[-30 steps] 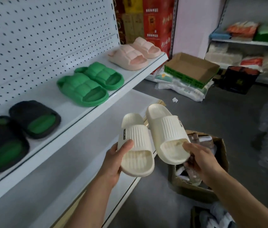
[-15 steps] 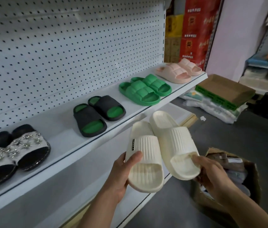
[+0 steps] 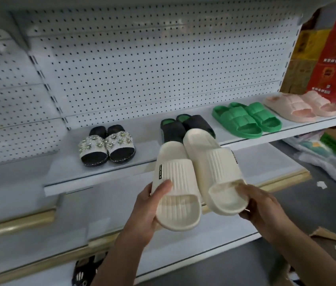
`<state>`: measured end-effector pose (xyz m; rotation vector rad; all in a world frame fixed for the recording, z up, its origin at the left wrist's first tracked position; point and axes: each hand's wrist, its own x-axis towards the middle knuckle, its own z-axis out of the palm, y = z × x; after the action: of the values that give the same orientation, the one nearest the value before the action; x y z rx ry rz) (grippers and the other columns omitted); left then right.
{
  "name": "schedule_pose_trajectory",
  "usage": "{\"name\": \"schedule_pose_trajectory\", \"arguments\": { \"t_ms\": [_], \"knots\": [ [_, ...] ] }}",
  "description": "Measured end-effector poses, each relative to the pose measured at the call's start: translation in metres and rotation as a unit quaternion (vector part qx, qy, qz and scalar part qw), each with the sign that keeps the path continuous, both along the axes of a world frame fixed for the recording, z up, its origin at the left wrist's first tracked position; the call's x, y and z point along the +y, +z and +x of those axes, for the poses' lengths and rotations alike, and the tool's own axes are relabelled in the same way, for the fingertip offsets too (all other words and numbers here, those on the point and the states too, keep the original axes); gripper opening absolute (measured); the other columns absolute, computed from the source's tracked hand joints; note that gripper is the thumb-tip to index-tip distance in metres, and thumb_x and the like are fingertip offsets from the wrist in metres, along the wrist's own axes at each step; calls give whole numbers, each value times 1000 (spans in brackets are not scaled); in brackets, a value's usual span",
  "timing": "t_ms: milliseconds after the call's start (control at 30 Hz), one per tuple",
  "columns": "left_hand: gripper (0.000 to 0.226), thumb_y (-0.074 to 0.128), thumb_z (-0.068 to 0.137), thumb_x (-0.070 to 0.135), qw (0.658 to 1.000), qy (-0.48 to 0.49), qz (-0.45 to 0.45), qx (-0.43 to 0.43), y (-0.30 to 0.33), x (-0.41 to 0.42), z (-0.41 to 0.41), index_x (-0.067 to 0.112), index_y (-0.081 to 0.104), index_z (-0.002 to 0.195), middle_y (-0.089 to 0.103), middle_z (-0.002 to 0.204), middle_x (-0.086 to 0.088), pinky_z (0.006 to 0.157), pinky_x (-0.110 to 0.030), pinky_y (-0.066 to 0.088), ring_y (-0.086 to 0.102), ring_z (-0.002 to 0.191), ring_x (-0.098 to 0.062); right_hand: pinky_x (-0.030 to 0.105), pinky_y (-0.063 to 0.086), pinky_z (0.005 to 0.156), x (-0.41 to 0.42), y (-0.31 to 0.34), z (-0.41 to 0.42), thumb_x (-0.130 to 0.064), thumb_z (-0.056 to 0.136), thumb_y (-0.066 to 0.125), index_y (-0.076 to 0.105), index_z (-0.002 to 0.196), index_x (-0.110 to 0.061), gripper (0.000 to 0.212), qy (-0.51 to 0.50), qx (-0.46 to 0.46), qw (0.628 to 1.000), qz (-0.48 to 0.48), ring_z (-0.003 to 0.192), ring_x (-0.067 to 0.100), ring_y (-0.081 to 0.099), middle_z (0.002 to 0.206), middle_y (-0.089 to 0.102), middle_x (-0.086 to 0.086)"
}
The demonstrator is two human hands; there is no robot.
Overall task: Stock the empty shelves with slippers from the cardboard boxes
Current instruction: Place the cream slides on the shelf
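I hold a pair of cream ribbed slippers side by side in front of the white shelf [image 3: 121,174]. My left hand [image 3: 145,211] grips the toe end of the left cream slipper [image 3: 175,182], thumb on its strap. My right hand [image 3: 262,207] grips the toe end of the right cream slipper [image 3: 214,166], thumb inside the opening. On the shelf stand a flower-studded black pair [image 3: 107,147], a black and green pair [image 3: 175,126] partly hidden by the cream slippers, a green pair [image 3: 245,118] and a pink pair [image 3: 301,106]. A cardboard box [image 3: 328,242] shows at the lower right.
A white pegboard [image 3: 142,65] backs the shelf. A lower white shelf [image 3: 80,213] with gold trim runs beneath. Red and yellow cartons [image 3: 332,48] are stacked at the far right. Plastic-wrapped packs [image 3: 328,162] lie on the grey floor. A dark slipper [image 3: 82,271] lies at the bottom.
My view has swung left along the shelf, bringing the flower-studded pair to the middle. The cream slippers stay in both hands and now sit in front of the black and green pair.
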<state>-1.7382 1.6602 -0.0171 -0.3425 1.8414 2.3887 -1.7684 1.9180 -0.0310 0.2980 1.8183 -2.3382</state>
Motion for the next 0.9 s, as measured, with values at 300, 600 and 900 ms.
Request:
{"name": "schedule_pose_trajectory", "arguments": {
  "t_ms": [300, 600, 900],
  "knots": [
    [55, 76, 75, 44, 995, 88, -31, 32, 23, -93, 45, 16, 65, 121, 73, 111, -12, 90, -55, 54, 70, 102, -33, 32, 30, 57, -90, 26, 0, -37, 62, 75, 66, 83, -10, 36, 131, 26, 991, 14, 77, 26, 41, 83, 47, 12],
    [74, 76, 61, 52, 986, 140, -61, 69, 18, -236, 70, 19, 60, 124, 69, 116, -17, 83, -60, 55, 66, 105, -41, 27, 35, 48, -209, 18, -5, -23, 92, 59, 67, 101, 2, 27, 181, 51, 982, -4, 64, 17, 48, 75, 58, 8],
    [90, 85, 48, 62, 984, 156, -76, 50, 12, -417, 95, 20, 60, 125, 70, 115, -14, 77, -54, 57, 67, 103, -38, 26, 41, 47, -371, 20, 20, -25, 90, 60, 67, 102, 4, 33, 201, 41, 978, -42, 57, 21, 47, 79, 60, 16]
  ]
}}
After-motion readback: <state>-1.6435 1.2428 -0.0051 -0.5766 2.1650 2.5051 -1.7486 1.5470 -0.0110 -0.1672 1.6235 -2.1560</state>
